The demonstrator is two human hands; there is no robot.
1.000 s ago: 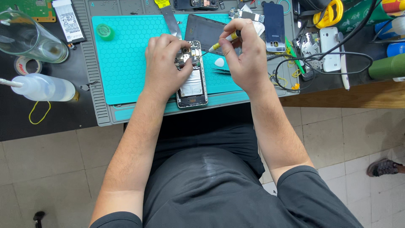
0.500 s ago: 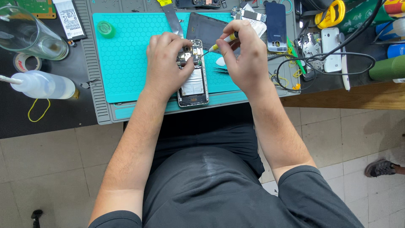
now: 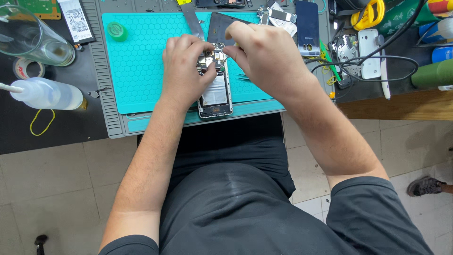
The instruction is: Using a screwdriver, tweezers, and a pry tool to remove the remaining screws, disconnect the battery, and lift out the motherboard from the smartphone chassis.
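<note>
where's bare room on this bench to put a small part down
The teal mat is bare between the green tape roll and the left hand. The dark bench around the squeeze bottle and yellow rubber band is partly bare. Right of the right hand, cables and phones crowd everything.

Phone repair workshop: teal repair mat (image 3: 137, 66), opened phones (image 3: 214, 89), cables (image 3: 373, 63).

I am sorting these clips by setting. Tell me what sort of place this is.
Most likely a phone repair bench. An opened phone lies on a teal work mat under both hands, with a loose battery and a circuit board nearby.
</note>
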